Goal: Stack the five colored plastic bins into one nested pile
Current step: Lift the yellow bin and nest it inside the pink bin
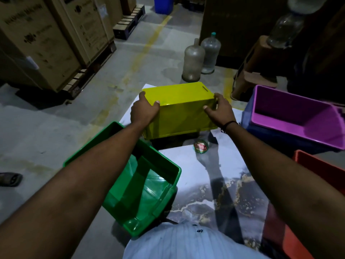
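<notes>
A yellow bin (182,107) lies upside down at the far end of a marble-patterned table (201,184). My left hand (144,110) grips its left end and my right hand (219,108) grips its right end. A green bin (141,186) sits open side up at the table's left edge, under my left forearm. At the right, a purple bin (296,116) rests nested in a blue bin (280,137). An orange-red bin (321,169) shows at the right edge, partly hidden by my right arm.
A small round red-and-green tin (201,146) lies on the table just below the yellow bin. Two large clear water jugs (199,58) stand on the floor beyond. Cardboard boxes on pallets (46,40) line the left. A brown stool (259,68) stands at back right.
</notes>
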Demonstrator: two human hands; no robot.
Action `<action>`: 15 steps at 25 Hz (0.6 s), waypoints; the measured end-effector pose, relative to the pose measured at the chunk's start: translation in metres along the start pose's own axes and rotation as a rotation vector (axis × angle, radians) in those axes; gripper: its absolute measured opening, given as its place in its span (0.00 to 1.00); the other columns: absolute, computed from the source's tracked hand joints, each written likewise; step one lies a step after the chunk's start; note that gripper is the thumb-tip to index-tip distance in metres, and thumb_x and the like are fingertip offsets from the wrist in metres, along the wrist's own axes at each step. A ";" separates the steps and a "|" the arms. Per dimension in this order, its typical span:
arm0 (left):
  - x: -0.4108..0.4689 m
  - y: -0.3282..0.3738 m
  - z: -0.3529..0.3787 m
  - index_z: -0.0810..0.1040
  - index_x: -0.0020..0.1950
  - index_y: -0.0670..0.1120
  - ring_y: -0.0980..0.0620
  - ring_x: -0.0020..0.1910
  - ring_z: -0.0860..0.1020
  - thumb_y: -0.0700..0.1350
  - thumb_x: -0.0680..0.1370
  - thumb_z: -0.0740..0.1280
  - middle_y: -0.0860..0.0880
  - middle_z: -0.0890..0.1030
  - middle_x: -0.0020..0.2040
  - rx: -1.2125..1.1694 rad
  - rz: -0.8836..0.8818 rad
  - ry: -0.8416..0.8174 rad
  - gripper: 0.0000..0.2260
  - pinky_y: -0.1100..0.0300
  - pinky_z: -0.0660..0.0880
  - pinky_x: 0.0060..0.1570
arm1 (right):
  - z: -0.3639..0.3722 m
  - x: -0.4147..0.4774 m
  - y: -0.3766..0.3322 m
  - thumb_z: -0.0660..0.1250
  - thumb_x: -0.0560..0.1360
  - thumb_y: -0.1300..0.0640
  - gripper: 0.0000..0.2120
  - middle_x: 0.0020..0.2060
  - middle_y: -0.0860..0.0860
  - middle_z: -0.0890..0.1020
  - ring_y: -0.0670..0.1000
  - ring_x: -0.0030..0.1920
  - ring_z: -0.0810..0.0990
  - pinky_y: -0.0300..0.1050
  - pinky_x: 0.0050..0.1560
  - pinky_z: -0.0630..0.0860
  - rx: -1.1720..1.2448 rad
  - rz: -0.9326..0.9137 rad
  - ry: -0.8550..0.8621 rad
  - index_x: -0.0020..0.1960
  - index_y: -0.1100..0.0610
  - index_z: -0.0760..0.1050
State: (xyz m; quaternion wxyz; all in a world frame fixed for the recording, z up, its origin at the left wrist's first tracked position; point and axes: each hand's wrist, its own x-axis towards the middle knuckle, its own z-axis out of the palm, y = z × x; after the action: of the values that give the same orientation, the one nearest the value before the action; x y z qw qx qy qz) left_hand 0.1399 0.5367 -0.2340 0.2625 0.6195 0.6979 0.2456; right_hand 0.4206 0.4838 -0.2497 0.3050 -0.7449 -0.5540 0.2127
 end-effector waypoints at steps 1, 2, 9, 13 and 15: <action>0.000 0.009 -0.001 0.65 0.78 0.47 0.36 0.68 0.75 0.57 0.78 0.67 0.37 0.77 0.68 -0.061 -0.002 0.027 0.31 0.47 0.73 0.64 | -0.010 0.002 0.005 0.71 0.76 0.49 0.34 0.70 0.62 0.71 0.63 0.68 0.72 0.56 0.67 0.71 0.042 0.002 0.040 0.77 0.58 0.63; 0.000 0.018 -0.002 0.66 0.77 0.47 0.36 0.68 0.75 0.57 0.78 0.67 0.37 0.77 0.69 -0.123 -0.009 0.044 0.30 0.48 0.73 0.63 | -0.020 0.002 0.008 0.71 0.75 0.47 0.35 0.70 0.61 0.71 0.63 0.69 0.72 0.57 0.67 0.71 0.080 0.006 0.067 0.77 0.57 0.63; -0.004 0.044 0.009 0.69 0.76 0.46 0.40 0.72 0.72 0.56 0.79 0.67 0.41 0.74 0.74 -0.235 -0.033 0.020 0.27 0.51 0.70 0.68 | -0.076 -0.030 0.030 0.74 0.66 0.31 0.51 0.80 0.55 0.58 0.56 0.79 0.59 0.56 0.76 0.61 0.081 -0.138 -0.163 0.80 0.45 0.54; -0.011 0.053 0.017 0.71 0.75 0.45 0.40 0.74 0.70 0.56 0.79 0.68 0.41 0.74 0.74 -0.213 -0.040 0.011 0.28 0.51 0.68 0.70 | -0.081 -0.045 0.043 0.74 0.59 0.27 0.58 0.81 0.57 0.44 0.63 0.80 0.51 0.60 0.77 0.58 -0.286 -0.246 -0.235 0.81 0.41 0.50; -0.012 0.057 0.020 0.71 0.74 0.44 0.41 0.73 0.71 0.56 0.79 0.69 0.41 0.74 0.73 -0.209 -0.027 -0.008 0.28 0.52 0.68 0.70 | -0.078 -0.046 0.048 0.78 0.67 0.41 0.51 0.81 0.57 0.44 0.67 0.77 0.58 0.62 0.72 0.67 -0.456 -0.298 -0.198 0.80 0.41 0.52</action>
State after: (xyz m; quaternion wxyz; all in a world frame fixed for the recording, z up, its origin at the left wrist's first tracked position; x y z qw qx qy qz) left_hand 0.1962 0.5319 -0.2098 0.3315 0.5802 0.6757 0.3112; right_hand 0.4916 0.4129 -0.2271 0.1019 -0.6802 -0.7180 0.1068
